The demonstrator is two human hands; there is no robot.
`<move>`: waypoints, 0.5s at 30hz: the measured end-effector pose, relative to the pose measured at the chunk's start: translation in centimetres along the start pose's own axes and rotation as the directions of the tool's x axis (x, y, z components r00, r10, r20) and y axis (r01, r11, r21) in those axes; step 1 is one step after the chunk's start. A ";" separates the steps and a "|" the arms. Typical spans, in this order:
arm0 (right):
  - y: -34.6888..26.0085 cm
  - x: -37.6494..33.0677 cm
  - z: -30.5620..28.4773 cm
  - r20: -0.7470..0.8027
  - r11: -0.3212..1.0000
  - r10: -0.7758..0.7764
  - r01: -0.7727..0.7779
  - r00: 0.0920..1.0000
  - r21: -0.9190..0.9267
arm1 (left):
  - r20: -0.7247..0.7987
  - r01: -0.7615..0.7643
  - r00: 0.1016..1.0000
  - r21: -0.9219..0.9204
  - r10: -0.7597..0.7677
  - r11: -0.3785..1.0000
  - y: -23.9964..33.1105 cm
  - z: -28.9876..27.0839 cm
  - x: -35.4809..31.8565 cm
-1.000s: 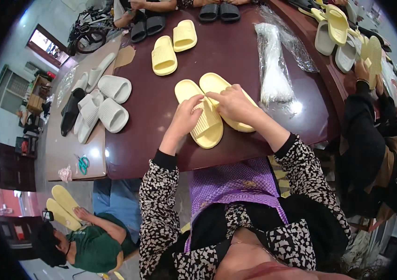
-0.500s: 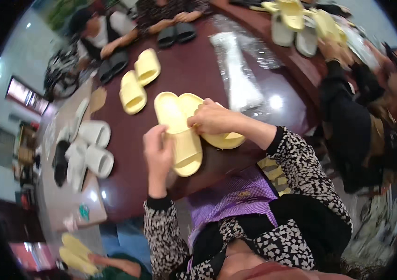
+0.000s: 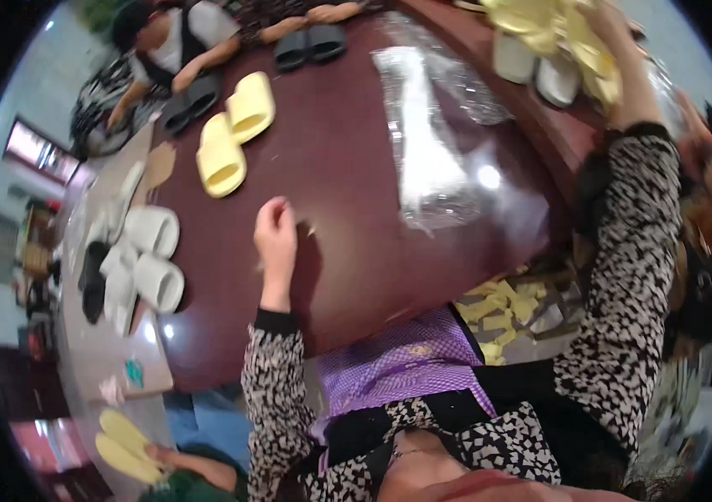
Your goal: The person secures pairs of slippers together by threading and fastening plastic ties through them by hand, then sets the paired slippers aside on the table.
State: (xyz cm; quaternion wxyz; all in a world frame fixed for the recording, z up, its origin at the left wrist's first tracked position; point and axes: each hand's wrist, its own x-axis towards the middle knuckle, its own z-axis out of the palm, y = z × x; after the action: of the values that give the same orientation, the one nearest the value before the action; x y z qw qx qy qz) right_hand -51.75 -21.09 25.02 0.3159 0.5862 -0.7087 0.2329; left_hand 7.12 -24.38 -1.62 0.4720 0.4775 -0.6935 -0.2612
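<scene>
My right arm stretches out to the far right, where my right hand is at a heap of pale yellow slippers. Its fingers seem closed on one of them, though blur and the slippers partly hide them. Over the middle of the dark red table, my left hand is raised with its fingers curled together. Whatever it may hold is too small to make out. A tiny pale scrap shows beside it. Beyond the left hand lie two yellow slide slippers, side by side.
A clear plastic bag with white contents lies on the table to the right. Grey-white slippers stand on a board at left. Co-workers sit opposite, with dark slippers before them. Yellow scraps lie below the table's near edge.
The pair of yellow slippers between my hands has left the table's middle. My right hand has swung to the heap at far right; my left hand has let go and stays near its place.
</scene>
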 end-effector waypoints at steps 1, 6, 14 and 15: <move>6.3 -0.6 1.5 -0.121 0.948 0.038 -0.074 0.992 -0.310 | 0.034 -0.035 0.999 0.005 0.035 0.999 -0.2 1.2 1.1; 12.1 -7.2 10.5 -0.102 0.961 0.059 -0.084 0.993 -0.263 | -0.009 -0.219 0.974 0.232 0.227 0.948 -4.7 -1.6 8.9; 10.4 -11.2 14.5 -0.013 0.946 0.322 -0.323 0.947 -0.014 | 0.137 -0.209 0.977 0.786 0.165 0.582 -8.4 -5.5 20.7; 10.6 -11.2 14.5 -0.049 0.953 0.302 -0.303 0.952 -0.004 | 0.153 -0.191 0.982 0.781 0.115 0.594 -8.6 -4.9 21.9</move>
State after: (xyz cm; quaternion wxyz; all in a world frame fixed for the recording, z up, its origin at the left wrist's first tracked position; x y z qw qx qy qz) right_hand -63.34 -21.38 7.33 0.2967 0.4632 -0.7838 0.2882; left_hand 13.02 -47.34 2.27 0.2024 0.5638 -0.7953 0.0935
